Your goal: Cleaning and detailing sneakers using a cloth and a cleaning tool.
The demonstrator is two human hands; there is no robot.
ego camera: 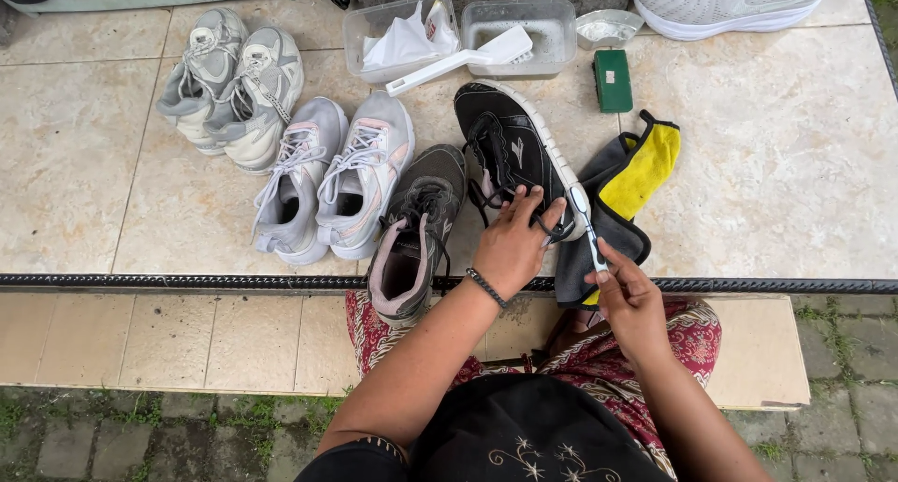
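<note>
A black sports shoe with a white sole [510, 145] lies on its side on the tiled ledge. My left hand [513, 244] rests on its heel end, fingers over the laces. My right hand [629, 300] grips the handle of a small toothbrush [585, 222], whose head touches the shoe's white sole near the heel. Under the shoe's heel lies a grey and yellow cloth [629, 178]. A dark grey shoe [416, 230] lies just left of my left hand, its heel over the ledge's edge.
Two pairs of pale sneakers [281, 131] lie at the left. Behind are two clear plastic tubs [519, 33], a white brush [463, 61], a small bowl [606, 26], a green block [613, 80] and a white sneaker [730, 3]. The ledge's dark edge [187, 281] runs across.
</note>
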